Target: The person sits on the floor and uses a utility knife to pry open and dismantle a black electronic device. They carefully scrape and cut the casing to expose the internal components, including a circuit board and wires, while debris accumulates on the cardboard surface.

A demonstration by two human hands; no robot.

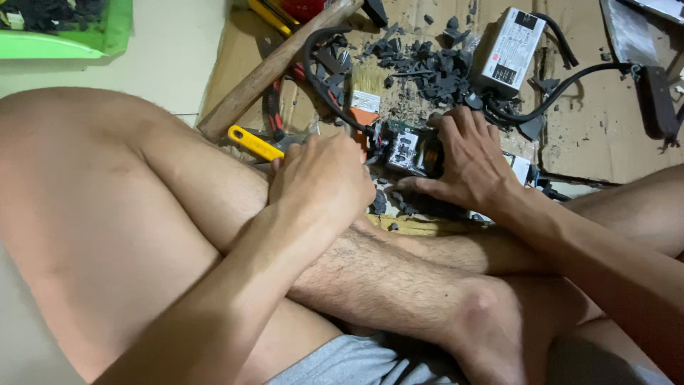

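Flattened brown cardboard [605, 135] carries black broken potting chunks [427, 68]. Right hand [470, 160] clamps the half-stripped green circuit block [405, 148]; left hand [320, 178] fists a yellow-handled tool [253, 142], with black residue remaining.

Wooden hammer handle [274, 68], paintbrush [366, 93], green tray [100, 43] (upper left), cardboard [605, 121].

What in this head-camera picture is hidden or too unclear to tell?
- Whatever the left hand grips: its closed fingers cover the tool.
- Most of the small circuit block: the right hand lies over its side.
- The wooden hammer handle: its head runs past the top edge.
- The green tray: cut by the top-left corner, contents too dark.
- The grey power supply box: label too small.
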